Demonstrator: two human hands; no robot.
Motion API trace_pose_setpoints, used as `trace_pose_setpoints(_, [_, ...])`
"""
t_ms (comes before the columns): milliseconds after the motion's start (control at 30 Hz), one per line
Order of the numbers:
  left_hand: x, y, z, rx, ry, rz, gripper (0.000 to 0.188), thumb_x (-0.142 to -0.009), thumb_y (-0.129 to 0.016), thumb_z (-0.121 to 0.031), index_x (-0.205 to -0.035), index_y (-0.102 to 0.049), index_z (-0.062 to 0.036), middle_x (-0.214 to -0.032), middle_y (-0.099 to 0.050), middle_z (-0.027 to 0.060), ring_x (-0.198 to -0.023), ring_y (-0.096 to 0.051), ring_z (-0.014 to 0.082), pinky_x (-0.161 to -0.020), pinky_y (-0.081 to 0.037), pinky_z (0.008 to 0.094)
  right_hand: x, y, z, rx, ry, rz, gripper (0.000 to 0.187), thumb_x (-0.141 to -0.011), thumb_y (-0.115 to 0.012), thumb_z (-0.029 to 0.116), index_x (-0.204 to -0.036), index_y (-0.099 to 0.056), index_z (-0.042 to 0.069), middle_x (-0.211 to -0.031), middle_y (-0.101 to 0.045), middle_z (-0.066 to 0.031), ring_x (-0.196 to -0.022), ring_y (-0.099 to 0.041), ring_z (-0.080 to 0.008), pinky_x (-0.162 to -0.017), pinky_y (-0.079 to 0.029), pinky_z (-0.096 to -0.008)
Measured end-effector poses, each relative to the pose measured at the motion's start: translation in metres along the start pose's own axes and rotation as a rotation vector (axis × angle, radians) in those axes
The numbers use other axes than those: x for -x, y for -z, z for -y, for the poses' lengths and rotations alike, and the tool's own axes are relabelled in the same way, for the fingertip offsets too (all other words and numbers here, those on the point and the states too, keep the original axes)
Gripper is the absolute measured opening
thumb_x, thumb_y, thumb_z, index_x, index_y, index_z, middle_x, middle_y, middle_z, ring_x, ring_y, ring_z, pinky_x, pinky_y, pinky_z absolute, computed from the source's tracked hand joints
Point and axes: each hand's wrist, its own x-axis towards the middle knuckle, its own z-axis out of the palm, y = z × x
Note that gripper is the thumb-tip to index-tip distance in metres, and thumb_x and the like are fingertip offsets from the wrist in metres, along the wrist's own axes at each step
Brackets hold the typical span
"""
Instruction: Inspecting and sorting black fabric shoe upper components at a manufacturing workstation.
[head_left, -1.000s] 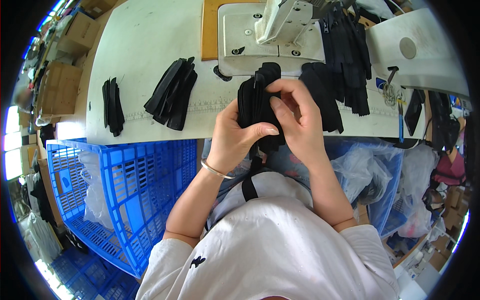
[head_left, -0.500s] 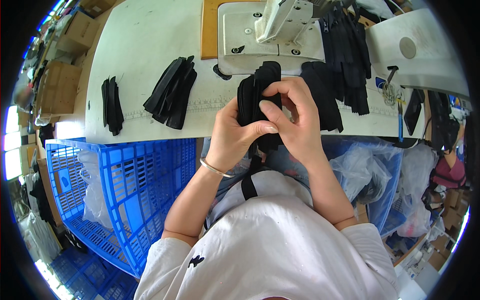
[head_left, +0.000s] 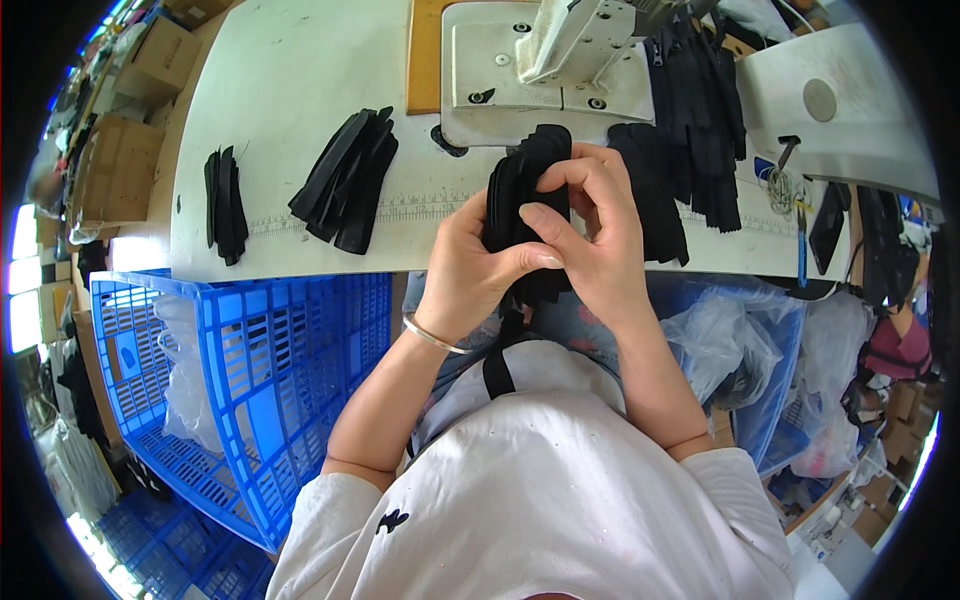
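My left hand point(head_left: 472, 262) is wrapped round a thick bundle of black fabric strips point(head_left: 543, 147), held upright above the front of the table. On the same bundle my right hand point(head_left: 606, 232) pinches, its thumb and curled forefinger pressed against the strips' edges. The bundle's lower end hangs below my hands, partly hidden by them. Just right of my hand lies another stack of black strips point(head_left: 655, 200). A fanned bundle of black strips point(head_left: 345, 180) and a thinner one point(head_left: 226, 207) lie to the left on the white table point(head_left: 270, 110).
A sewing machine point(head_left: 575, 60) stands at the back middle, with long black strips point(head_left: 695, 110) beside it. Blue-handled snips point(head_left: 801, 245) lie at the right. Below the table are a blue crate point(head_left: 235, 380) on the left and clear plastic bags point(head_left: 725, 335) on the right.
Both hands and the bundle have shifted very slightly to the right in the picture. The strips at the bundle's left top edge lie a little differently. My grip looks the same.
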Motion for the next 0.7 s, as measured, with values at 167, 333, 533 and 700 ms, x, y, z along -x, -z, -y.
trace_pose_setpoints(167, [-0.001,-0.002,-0.002,-0.002,0.013,-0.016,0.063,-0.069,-0.089,-0.032,-0.112,-0.061,0.0043,-0.098,-0.067,0.0027,-0.089,-0.058,0.0077,-0.079,-0.052,0.0253,0.002,-0.006,-0.004,-0.340,-0.095,-0.121,0.020,-0.082,-0.073,0.013,-0.097,-0.064,0.005,-0.117,-0.049,-0.0094,-0.086,-0.054,-0.0156,-0.079,-0.047,-0.0300])
trace_pose_setpoints(333, [-0.001,-0.001,0.002,-0.041,-0.032,-0.014,0.067,-0.068,-0.089,-0.035,-0.113,-0.061,0.0046,-0.098,-0.067,0.0024,-0.090,-0.057,0.0074,-0.080,-0.052,0.0255,0.005,-0.001,0.003,-0.005,-0.025,-0.026,0.017,-0.082,-0.071,0.006,-0.097,-0.065,0.006,-0.122,-0.047,-0.0112,-0.091,-0.056,-0.0159,-0.080,-0.049,-0.0304])
trace_pose_setpoints(533, [-0.002,-0.003,0.004,-0.053,-0.074,-0.015,0.070,-0.068,-0.088,-0.038,-0.117,-0.060,0.0041,-0.097,-0.066,0.0028,-0.090,-0.058,0.0080,-0.080,-0.052,0.0260,0.003,-0.008,0.006,-0.264,-0.071,-0.134,0.018,-0.078,-0.076,0.009,-0.093,-0.066,0.006,-0.124,-0.047,-0.0106,-0.090,-0.057,-0.0175,-0.078,-0.048,-0.0320])
trace_pose_setpoints(700, [0.001,-0.003,0.003,-0.057,0.003,0.003,0.075,-0.068,-0.088,-0.039,-0.121,-0.058,0.0044,-0.101,-0.066,0.0039,-0.092,-0.059,0.0086,-0.082,-0.052,0.0263,0.005,-0.001,0.004,0.042,0.004,-0.045,0.023,-0.072,-0.082,0.014,-0.088,-0.067,0.006,-0.123,-0.047,-0.0098,-0.086,-0.055,-0.0171,-0.079,-0.047,-0.0325])
